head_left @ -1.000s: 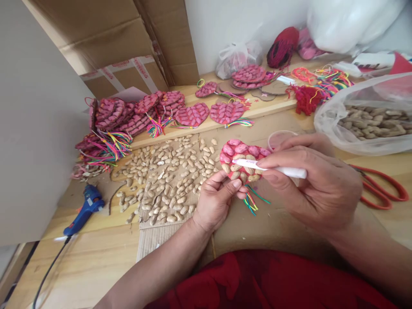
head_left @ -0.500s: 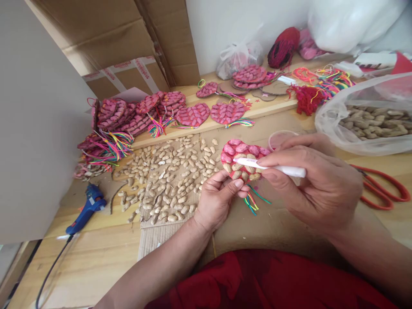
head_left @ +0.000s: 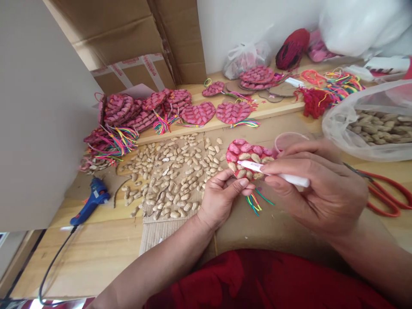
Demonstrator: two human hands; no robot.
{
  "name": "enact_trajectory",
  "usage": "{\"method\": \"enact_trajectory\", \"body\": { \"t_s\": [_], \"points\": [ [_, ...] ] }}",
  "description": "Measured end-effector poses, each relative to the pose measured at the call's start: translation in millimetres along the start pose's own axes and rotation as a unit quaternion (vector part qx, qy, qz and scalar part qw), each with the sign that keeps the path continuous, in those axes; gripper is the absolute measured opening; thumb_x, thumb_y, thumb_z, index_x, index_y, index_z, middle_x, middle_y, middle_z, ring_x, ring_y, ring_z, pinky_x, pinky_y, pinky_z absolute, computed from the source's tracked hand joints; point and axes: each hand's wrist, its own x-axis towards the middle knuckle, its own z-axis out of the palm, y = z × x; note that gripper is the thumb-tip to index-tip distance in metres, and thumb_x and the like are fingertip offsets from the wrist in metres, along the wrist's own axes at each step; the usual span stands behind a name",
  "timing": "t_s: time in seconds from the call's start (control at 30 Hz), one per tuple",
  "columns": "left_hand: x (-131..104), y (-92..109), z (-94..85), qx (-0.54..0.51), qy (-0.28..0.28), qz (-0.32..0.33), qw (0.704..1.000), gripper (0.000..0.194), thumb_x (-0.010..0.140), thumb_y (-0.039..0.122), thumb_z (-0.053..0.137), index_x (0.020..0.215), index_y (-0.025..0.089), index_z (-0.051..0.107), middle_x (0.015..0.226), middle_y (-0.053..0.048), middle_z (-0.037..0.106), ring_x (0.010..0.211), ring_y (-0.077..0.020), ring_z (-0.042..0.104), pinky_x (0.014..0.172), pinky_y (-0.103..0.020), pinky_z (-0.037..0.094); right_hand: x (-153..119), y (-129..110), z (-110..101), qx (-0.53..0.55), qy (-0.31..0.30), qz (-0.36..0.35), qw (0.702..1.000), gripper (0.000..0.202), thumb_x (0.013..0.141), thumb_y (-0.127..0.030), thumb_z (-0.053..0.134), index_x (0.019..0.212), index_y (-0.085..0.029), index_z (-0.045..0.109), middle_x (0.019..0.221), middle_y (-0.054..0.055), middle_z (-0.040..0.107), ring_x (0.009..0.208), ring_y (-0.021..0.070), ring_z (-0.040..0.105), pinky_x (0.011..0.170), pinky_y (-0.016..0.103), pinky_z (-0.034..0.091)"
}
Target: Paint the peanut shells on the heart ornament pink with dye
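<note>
Head view (dial centred on the held plaque, 12 at the top). Shows the left hand (head_left: 222,193) at 7 o'clock, clamped by thumb and fingers on the lower edge of a peanut-covered plaque (head_left: 246,158); apparently pinches only the edge to keep the face exposed and steady. Shows the right hand (head_left: 325,193) at 4 o'clock, closed in a writing grip on a white marker pen (head_left: 249,164), probably for fine control of the tip. Directs the tip to the plaque's left half, among plain peanuts below a pink-coloured upper row; leaves actual contact undetermined. Hangs a tassel (head_left: 254,204) at 6 o'clock, away from the tip.

Spreads loose peanuts (head_left: 183,189) between 8 and 9 o'clock, seemingly for easy picking; farther out, places a blue glue gun (head_left: 88,208) on its side. Sets a clear tub (head_left: 280,141) between 2 and 3, an open plastic bag of peanuts (head_left: 337,143) just before 3, and scissors (head_left: 386,176) just past 3, near the right hand.

Bears small purplish lettering on the pen barrel, red print on the carton tape (head_left: 149,71) at 11, and dark print on a white packet (head_left: 388,64) at 2; permits no sure reading, hence no brand.
</note>
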Motion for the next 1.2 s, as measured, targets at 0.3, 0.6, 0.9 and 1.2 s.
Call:
{"method": "enact_trajectory", "body": {
  "t_s": [0.3, 0.6, 0.9, 1.2],
  "points": [
    [-0.2, 0.6, 1.1, -0.004, 0.01, -0.006, 1.0, 0.025, 0.07, 0.02, 0.084, 0.093, 0.017, 0.074, 0.081, -0.001, 0.074, 0.066, -0.009, 0.068, 0.066, -0.019, 0.055, 1.2, 0.6, -0.4, -0.025, 0.004, -0.013, 1.0, 0.019, 0.08, -0.024, 0.072, 0.098, -0.029, 0.067, 0.079, -0.001, 0.074, 0.083, 0.0232, 0.065, 0.078, 0.042, 0.052],
    [1.0, -0.5, 1.3, -0.006, 0.015, -0.003, 1.0, 0.026, 0.069, 0.02, 0.085, 0.092, 0.016, 0.073, 0.081, -0.002, 0.075, 0.069, -0.0112, 0.071, 0.067, -0.021, 0.056, -1.3, 2.9, -0.8, -0.031, 0.0, -0.019, 0.999, 0.019, 0.079, -0.024, 0.073, 0.097, -0.026, 0.067, 0.079, 0.001, 0.073, 0.084, 0.0237, 0.065, 0.08, 0.043, 0.053],
    [0.4, 0.8, 2.6, -0.016, 0.019, -0.005, 1.0, 0.027, 0.068, 0.018, 0.085, 0.092, 0.015, 0.073, 0.082, -0.001, 0.075, 0.069, -0.0105, 0.071, 0.067, -0.02, 0.056, -4.0, 4.4, -1.2, -0.036, -0.001, -0.018, 0.999, 0.025, 0.077, -0.023, 0.075, 0.1, -0.026, 0.068, 0.082, 0.001, 0.073, 0.084, 0.023, 0.065, 0.081, 0.042, 0.053],
    [1.1, -0.1, 1.5, -0.009, 0.022, -0.001, 1.0, 0.03, 0.067, 0.02, 0.086, 0.093, 0.015, 0.073, 0.084, -0.002, 0.075, 0.072, -0.0122, 0.071, 0.069, -0.022, 0.056, -4.9, 3.6, -1.6, -0.038, -0.006, -0.007, 0.999, 0.024, 0.078, -0.024, 0.074, 0.101, -0.028, 0.068, 0.083, 0.001, 0.074, 0.085, 0.0241, 0.066, 0.082, 0.044, 0.054]
  ]
}}
